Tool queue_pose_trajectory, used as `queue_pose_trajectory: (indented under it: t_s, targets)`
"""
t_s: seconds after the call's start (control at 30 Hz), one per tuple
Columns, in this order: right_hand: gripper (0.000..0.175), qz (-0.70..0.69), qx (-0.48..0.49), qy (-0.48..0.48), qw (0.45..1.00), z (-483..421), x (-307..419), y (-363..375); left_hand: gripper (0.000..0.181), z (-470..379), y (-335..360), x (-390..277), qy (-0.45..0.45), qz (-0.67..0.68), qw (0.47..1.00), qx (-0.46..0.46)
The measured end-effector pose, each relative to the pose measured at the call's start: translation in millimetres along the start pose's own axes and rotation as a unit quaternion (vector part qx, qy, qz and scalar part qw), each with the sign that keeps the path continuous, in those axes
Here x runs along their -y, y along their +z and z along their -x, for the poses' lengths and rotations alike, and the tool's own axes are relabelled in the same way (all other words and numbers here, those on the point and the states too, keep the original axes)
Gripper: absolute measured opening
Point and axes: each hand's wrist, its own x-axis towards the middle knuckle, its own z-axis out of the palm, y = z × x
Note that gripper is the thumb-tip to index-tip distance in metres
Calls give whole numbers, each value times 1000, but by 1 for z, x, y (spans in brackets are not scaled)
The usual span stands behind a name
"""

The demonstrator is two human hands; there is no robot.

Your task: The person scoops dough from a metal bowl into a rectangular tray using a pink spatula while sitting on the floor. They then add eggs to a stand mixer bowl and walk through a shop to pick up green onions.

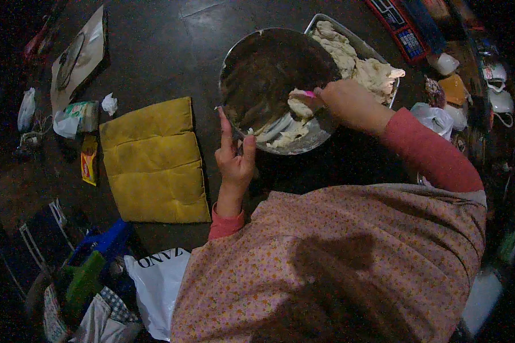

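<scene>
A wide round metal bowl (257, 68) lies before me, with pale dough (289, 138) smeared along its near wall. My right hand (347, 103) is closed on a small tool with a pink part (307, 93), and a lump of dough clings to its end inside the bowl. At the bowl's near left rim is my left hand (236, 156), its index finger and thumb spread apart and a bit of dough on the fingertip; whether it grips the rim is hidden. Behind the bowl, to the right, a rectangular metal tray (316, 18) holds a large mass of dough.
A yellow quilted pad (154, 160) lies left of my left hand. Farther left are a yellow packet (89, 160), crumpled white paper (109, 104) and a light board (79, 60). A red device with a keypad (405, 36) and several plastic bags (433, 120) stand at the right. A white bag (161, 291) is near my body.
</scene>
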Motion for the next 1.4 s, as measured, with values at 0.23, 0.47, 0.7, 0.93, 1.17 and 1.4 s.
queue_pose_trajectory:
  t_s: [0.23, 0.47, 0.7, 0.93, 1.17, 1.4]
  targets:
    - [22, -161, 141, 48, 976, -7, 18, -17, 60, 2, -2, 6, -12, 4, 1000, -6]
    - [25, -275, 230, -19, 933, -12, 11, -5, 57, 2, 0, 12, -48, -15, 999, -7]
    - [30, -610, 193, 45, 767, -1, 24, -1, 55, 10, 1, 14, -87, -25, 996, -6]
    - [38, -598, -338, 145, 712, 71, -14, -36, 51, 5, 5, 27, -3, 8, 999, -38]
    - [41, -256, -566, 379, 687, 167, -64, 28, 49, 3, 6, 31, -31, 58, 996, -56]
    - [60, -176, -231, 433, 853, 128, -42, 175, 49, 1, 5, 31, -64, 20, 996, -50]
